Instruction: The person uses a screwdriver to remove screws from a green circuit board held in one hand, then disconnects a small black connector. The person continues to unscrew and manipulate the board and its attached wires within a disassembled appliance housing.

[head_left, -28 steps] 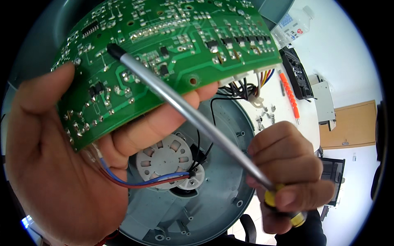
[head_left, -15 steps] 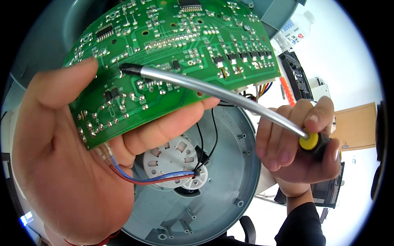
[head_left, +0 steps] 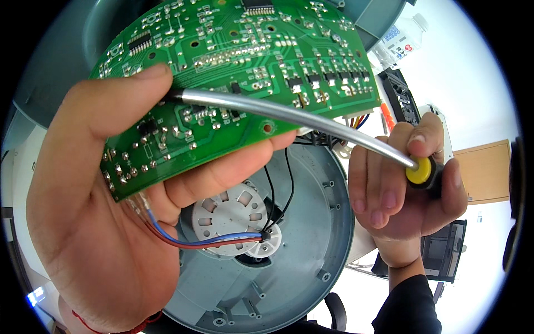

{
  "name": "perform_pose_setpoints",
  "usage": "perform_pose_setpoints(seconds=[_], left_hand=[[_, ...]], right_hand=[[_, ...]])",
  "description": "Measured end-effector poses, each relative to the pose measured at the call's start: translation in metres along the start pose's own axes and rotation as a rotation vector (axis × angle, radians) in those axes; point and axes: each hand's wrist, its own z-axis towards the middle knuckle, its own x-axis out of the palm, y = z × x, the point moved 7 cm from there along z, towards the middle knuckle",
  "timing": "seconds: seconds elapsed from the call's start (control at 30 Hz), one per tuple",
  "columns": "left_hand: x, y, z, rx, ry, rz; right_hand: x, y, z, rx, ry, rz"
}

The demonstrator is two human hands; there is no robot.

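Note:
My left hand (head_left: 111,217) grips a green circuit board (head_left: 233,122), thumb on its soldered face and fingers beneath its near edge. Blue and red wires (head_left: 208,243) run from the board's near left corner to a white round part (head_left: 228,217) below. In my right hand (head_left: 397,189) is a screwdriver (head_left: 289,114) with a long silver shaft and a yellow and black handle. Its dark tip lies over the board next to my left thumb, which partly hides it; whether it touches the board I cannot tell.
Under the board sits a round grey-green plastic housing (head_left: 311,245) with screw posts. A clear plastic bottle (head_left: 403,42), a black tool case (head_left: 401,97) and an orange object (head_left: 386,115) are at the upper right. A wooden cabinet (head_left: 481,171) stands farther right.
My left thumb has slid right and up over the board, reaching the screwdriver's tip. The tip has shifted slightly right, and the board has tilted a little.

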Motion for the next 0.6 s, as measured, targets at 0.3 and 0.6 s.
perform_pose_setpoints(seconds=[0.3,0.6], left_hand=[[0.004,0.001,-0.001,-0.032,-0.016,-0.003],[0.001,0.001,-0.001,-0.015,0.004,0.023]], right_hand=[[-0.002,-0.001,0.0,-0.014,-0.017,0.014],[-0.005,-0.006,0.002,-0.022,-0.038,0.07]])
